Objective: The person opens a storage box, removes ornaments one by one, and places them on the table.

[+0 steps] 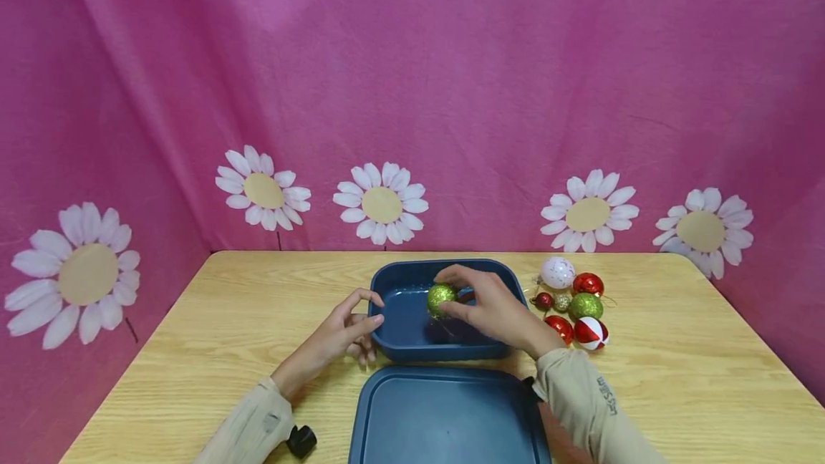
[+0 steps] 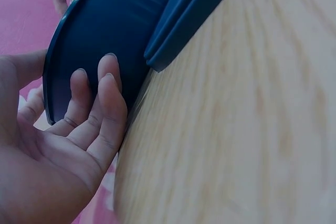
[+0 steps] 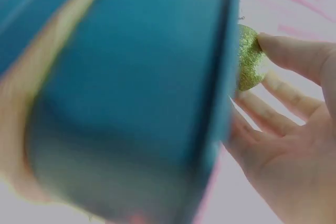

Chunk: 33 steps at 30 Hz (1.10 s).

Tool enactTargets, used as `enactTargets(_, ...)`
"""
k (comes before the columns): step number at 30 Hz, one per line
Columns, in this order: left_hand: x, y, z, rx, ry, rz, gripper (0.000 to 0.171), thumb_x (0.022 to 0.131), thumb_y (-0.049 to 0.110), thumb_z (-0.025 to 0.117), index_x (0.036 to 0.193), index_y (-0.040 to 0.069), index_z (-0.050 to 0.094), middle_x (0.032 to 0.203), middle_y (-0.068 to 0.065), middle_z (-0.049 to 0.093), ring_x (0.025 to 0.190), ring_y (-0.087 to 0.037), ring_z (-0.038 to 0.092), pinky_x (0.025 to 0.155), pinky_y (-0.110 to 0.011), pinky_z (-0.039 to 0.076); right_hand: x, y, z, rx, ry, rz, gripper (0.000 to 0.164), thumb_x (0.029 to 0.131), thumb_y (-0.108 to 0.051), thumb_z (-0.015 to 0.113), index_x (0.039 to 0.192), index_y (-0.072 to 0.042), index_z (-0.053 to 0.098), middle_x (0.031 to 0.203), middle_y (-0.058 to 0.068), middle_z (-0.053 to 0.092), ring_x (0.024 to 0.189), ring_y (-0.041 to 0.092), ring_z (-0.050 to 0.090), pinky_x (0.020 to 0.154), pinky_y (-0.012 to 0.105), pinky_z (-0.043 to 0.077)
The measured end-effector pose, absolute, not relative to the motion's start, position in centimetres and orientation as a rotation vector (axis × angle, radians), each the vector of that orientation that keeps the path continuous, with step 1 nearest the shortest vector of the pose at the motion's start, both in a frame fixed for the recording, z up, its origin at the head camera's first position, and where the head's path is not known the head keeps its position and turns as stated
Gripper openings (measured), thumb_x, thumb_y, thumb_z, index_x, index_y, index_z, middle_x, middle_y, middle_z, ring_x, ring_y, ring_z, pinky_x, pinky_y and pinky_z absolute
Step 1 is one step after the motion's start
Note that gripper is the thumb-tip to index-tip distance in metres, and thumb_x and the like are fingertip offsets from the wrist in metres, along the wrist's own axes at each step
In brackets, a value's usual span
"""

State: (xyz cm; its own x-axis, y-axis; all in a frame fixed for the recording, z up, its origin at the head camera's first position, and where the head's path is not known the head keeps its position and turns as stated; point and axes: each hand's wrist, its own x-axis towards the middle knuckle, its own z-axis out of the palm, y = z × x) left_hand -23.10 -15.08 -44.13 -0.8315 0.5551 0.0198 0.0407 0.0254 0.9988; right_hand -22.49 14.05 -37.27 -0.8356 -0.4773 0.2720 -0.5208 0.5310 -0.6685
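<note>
A green glitter Christmas ball is pinched between the thumb and fingers of my right hand, over the inside of a dark blue rectangular container. In the right wrist view, the container's wall partly hides this ball. My left hand holds the container's left end, with thumb and index finger at the rim. The left wrist view shows the other fingers loosely bent against the outer wall.
A matching blue lid lies on the wooden table in front of the container. Right of it sit several Christmas balls: white, shiny red, green glitter, red-and-white and smaller ones. A pink flowered cloth hangs behind.
</note>
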Motion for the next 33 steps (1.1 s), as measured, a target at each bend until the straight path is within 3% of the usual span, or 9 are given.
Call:
enactTargets(8,-23.2,-15.0,-44.3,0.602,1.936,1.86,0.045,0.105,0.025,0.054,0.137,0.002,0.033,0.07,-0.011,0.063,0.059,-0.019,0.066,0.055,-0.032,0.058,-22.2,19.4,-34.7,0.643,-2.634,1.177,0.033,0.09,-0.019,0.076,0.12,-0.013,0.064,0.11,0.004,0.07,0.1,0.023,0.067,0.086,0.045,0.057)
enactTargets(16,-23.1,-15.0,-44.2,0.595,1.941,1.858,0.046,0.105,0.026,0.053,0.139,0.003,0.033,0.07,-0.011,0.062,0.059,-0.02,0.065,0.054,-0.031,0.057,-21.8,24.0,-33.5,0.553,-2.571,1.09,0.033,0.091,-0.021,0.076,0.119,-0.01,0.065,0.11,0.01,0.071,0.098,0.028,0.069,0.08,0.021,0.055)
enactTargets(21,-23.1,-15.1,-44.3,0.589,1.941,1.854,0.047,0.105,0.027,0.054,0.139,0.003,0.032,0.07,-0.011,0.062,0.06,-0.02,0.065,0.054,-0.031,0.057,-21.8,26.0,-33.7,0.554,-2.564,1.01,0.034,0.09,-0.018,0.077,0.12,-0.009,0.064,0.109,0.011,0.071,0.101,0.029,0.068,0.077,0.015,0.054)
enactTargets(24,-23.1,-15.0,-44.3,0.591,1.944,1.854,0.047,0.105,0.027,0.054,0.139,0.003,0.032,0.07,-0.011,0.063,0.06,-0.019,0.065,0.055,-0.031,0.057,-21.7,27.1,-33.7,0.55,-2.58,0.979,0.035,0.09,-0.018,0.076,0.121,-0.007,0.062,0.111,0.014,0.07,0.1,0.032,0.068,0.075,0.019,0.056)
enactTargets(29,-23.1,-15.1,-44.3,0.589,1.943,1.854,0.046,0.105,0.027,0.054,0.138,0.003,0.032,0.07,-0.011,0.063,0.059,-0.019,0.065,0.055,-0.031,0.057,-21.6,28.3,-34.6,0.565,-2.585,0.915,0.037,0.09,-0.014,0.076,0.124,-0.008,0.062,0.11,0.015,0.071,0.095,0.033,0.07,0.076,0.037,0.06)
enactTargets(33,-23.1,-15.2,-44.3,0.588,1.941,1.857,0.046,0.105,0.027,0.053,0.138,0.003,0.031,0.07,-0.011,0.063,0.059,-0.02,0.066,0.055,-0.032,0.058,-21.7,28.7,-36.0,0.58,-2.597,0.863,0.04,0.088,-0.009,0.077,0.125,-0.007,0.063,0.108,0.014,0.071,0.088,0.029,0.071,0.072,0.031,0.059)
